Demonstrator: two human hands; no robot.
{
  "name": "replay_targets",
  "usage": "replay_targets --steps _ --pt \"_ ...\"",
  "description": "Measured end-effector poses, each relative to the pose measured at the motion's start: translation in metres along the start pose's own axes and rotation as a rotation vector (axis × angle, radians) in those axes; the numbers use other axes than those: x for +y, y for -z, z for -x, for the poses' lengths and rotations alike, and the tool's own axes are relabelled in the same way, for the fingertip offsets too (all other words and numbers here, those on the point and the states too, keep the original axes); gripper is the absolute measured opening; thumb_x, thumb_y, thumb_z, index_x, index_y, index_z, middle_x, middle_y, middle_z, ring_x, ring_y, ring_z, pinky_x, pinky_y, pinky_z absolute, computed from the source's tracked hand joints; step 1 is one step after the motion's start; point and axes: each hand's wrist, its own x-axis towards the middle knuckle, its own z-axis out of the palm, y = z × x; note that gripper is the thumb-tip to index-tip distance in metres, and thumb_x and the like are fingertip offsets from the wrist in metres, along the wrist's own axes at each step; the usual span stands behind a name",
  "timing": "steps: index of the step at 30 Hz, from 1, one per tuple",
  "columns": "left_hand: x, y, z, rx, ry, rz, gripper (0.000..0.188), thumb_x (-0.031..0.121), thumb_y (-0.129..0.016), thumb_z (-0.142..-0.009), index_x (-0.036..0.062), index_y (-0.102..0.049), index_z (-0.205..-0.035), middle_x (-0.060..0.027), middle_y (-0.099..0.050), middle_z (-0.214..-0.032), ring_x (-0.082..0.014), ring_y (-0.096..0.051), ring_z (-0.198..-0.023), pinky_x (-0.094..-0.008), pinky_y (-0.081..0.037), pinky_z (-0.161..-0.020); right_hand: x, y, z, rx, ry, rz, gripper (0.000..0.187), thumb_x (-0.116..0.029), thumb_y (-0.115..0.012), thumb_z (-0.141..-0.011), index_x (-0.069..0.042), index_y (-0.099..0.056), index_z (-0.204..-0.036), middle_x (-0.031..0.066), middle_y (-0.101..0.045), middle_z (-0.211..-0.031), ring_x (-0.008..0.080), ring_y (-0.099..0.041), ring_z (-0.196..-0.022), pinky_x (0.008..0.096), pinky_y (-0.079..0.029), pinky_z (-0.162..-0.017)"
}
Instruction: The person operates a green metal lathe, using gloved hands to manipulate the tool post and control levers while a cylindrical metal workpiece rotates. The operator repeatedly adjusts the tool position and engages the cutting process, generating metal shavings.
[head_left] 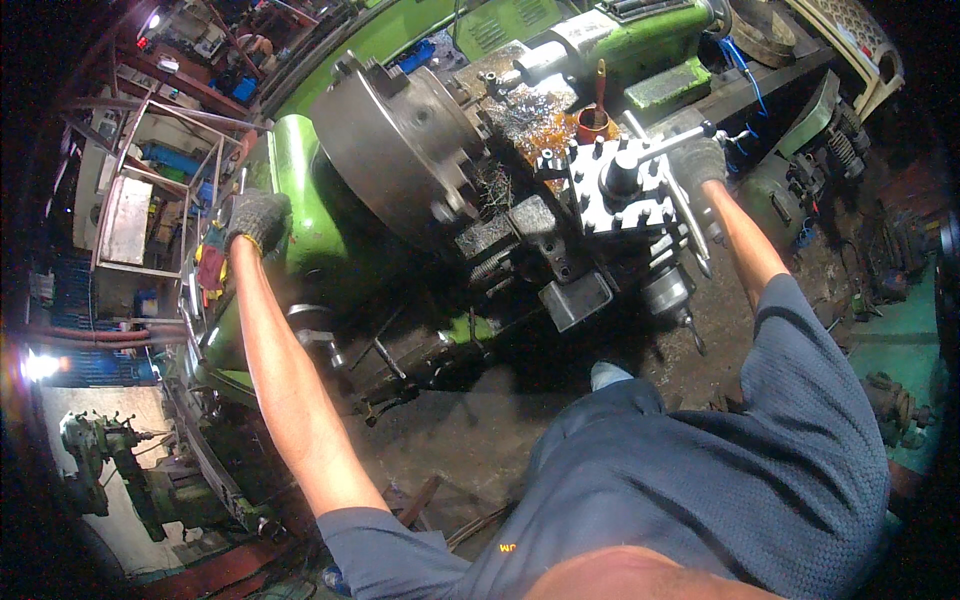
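Observation:
My left hand [258, 218], in a dark grey knit glove, is at the left end of the green lathe headstock [297, 165]. Its fingers look closed around a short lever [243, 180] whose tip stands above the glove. To its right is the big steel chuck [395, 140] with stepped jaws. My right hand [698, 162], gloved alike, is beside the square tool post [600, 195], next to its long clamping handle [665, 146]. The handle crosses in front of the glove, and the right fingers are hidden. Metal chips [495, 185] lie between chuck and tool post.
A brush [600, 85] stands in an orange-red pot [593, 124] behind the tool post. The green tailstock [640, 50] is at the back right. A drill bit [694, 335] in a chuck points toward me. A metal frame rack [130, 220] stands at left.

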Motion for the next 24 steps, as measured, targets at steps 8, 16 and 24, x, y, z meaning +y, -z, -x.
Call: replay_targets --steps 8,16,24 --pt "-0.003 -0.004 0.002 0.004 -0.019 0.009 0.008 0.016 -0.068 -0.075 0.0133 -0.073 -0.08 -0.0171 -0.071 -0.079 -0.0369 -0.071 -0.076 -0.0479 -0.054 -0.068 -0.007 0.013 0.002 -0.08 -0.035 -0.011 0.056 -0.052 -0.048 -0.094 -0.003 -0.075 -0.093 0.0256 -0.071 -0.095 0.0406 -0.069 -0.096 0.051 -0.051 -0.089" --pt "-0.001 0.002 0.004 0.002 -0.023 -0.012 0.009 0.017 -0.068 -0.075 0.0123 -0.073 -0.081 -0.0166 -0.071 -0.079 -0.0362 -0.071 -0.076 -0.0477 -0.054 -0.069 -0.006 0.009 0.002 -0.046 -0.005 0.019 0.058 -0.052 -0.046 -0.095 -0.002 -0.075 -0.094 0.0259 -0.071 -0.096 0.0404 -0.068 -0.096 0.0508 -0.051 -0.09" --pt "-0.005 -0.003 0.005 -0.036 -0.025 -0.025 0.011 0.016 -0.071 -0.073 0.0115 -0.073 -0.082 -0.017 -0.072 -0.081 -0.0362 -0.072 -0.077 -0.0473 -0.055 -0.069 -0.003 0.003 -0.003 -0.071 -0.006 0.032 0.06 -0.054 -0.046 -0.095 -0.001 -0.075 -0.092 0.0262 -0.071 -0.097 0.0401 -0.068 -0.098 0.0503 -0.05 -0.092"
